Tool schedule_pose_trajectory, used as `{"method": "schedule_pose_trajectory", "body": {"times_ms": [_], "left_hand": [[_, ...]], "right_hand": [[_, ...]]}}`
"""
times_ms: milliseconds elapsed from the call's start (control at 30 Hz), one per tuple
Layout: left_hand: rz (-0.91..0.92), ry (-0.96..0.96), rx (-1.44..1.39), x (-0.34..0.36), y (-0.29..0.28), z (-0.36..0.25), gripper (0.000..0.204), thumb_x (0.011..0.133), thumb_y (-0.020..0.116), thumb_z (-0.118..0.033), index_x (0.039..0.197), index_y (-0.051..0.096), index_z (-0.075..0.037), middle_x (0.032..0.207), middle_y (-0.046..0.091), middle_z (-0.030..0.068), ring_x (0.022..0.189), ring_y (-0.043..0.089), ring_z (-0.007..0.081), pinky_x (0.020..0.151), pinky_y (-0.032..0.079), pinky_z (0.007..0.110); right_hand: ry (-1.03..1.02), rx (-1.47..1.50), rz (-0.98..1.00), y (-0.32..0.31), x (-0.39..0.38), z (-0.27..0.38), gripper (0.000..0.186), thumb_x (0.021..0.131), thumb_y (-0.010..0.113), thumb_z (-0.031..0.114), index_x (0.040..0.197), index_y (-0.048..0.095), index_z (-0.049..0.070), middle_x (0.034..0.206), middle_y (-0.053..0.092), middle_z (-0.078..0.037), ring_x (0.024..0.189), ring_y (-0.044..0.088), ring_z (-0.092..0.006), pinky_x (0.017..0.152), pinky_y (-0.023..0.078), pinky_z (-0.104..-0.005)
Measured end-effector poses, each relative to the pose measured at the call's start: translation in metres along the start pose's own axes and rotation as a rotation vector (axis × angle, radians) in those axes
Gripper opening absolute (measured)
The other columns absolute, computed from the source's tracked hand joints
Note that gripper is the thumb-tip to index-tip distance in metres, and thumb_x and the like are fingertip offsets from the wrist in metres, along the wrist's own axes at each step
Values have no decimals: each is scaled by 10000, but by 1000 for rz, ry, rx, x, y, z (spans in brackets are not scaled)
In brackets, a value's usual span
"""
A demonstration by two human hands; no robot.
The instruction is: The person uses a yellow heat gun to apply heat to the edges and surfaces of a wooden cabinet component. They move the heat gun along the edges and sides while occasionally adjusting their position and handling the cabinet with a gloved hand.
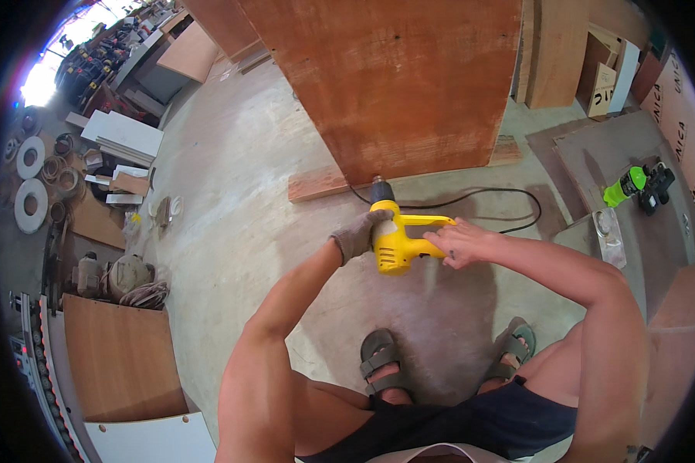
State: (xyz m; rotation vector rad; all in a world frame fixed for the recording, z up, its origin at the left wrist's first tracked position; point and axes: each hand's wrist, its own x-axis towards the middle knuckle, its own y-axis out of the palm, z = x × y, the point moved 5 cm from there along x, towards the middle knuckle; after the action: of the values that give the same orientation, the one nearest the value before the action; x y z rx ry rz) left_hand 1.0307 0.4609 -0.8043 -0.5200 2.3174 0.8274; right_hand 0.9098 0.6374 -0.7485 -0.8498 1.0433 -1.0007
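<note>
Both my hands hold a yellow heat gun (391,245) with a black collar and a metal nozzle tip. My left hand (354,238), in a grey glove, is closed around the side of its body. My bare right hand (462,242) grips the handle at the right, wearing a ring. The nozzle points away from me at the lower edge of a large reddish-brown wooden panel (398,85). Whether the tip touches the panel, I cannot tell. That panel stands tilted on a wooden beam (316,186) on the floor.
A black cord (539,207) loops over the concrete floor right of the beam. To the right, a green-labelled bottle (625,187) lies on a grey board (633,154). Discs (31,207), white boards (123,135) and a wooden panel (123,355) line the left.
</note>
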Motion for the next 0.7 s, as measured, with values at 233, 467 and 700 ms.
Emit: {"method": "schedule_pose_trajectory", "body": {"times_ms": [233,467,700], "left_hand": [[-61,27,87,-34,-55,-10,536,866,712,-361,1270,482,-95,1147,622,90,1031,634,259,945,510,490],[265,-129,257,-4,-54,-16,552,889,692,-357,1326,504,-78,1204,637,103,1046,643,258,953,502,476],[-88,485,1877,85,-48,-40,429,867,605,-192,1275,587,-60,1129,683,168,980,683,298,831,545,387]], "right_hand": [[-21,-30,-16,3,54,26,361,742,642,142,1058,515,23,890,664,-161,922,648,-349,762,435,-499],[172,1,-90,0,7,14,327,715,675,145,989,527,47,813,652,-128,869,639,-334,776,391,-480],[175,-158,-276,1,-103,-25,330,692,710,165,969,553,77,863,649,-100,891,630,-288,778,394,-441]]}}
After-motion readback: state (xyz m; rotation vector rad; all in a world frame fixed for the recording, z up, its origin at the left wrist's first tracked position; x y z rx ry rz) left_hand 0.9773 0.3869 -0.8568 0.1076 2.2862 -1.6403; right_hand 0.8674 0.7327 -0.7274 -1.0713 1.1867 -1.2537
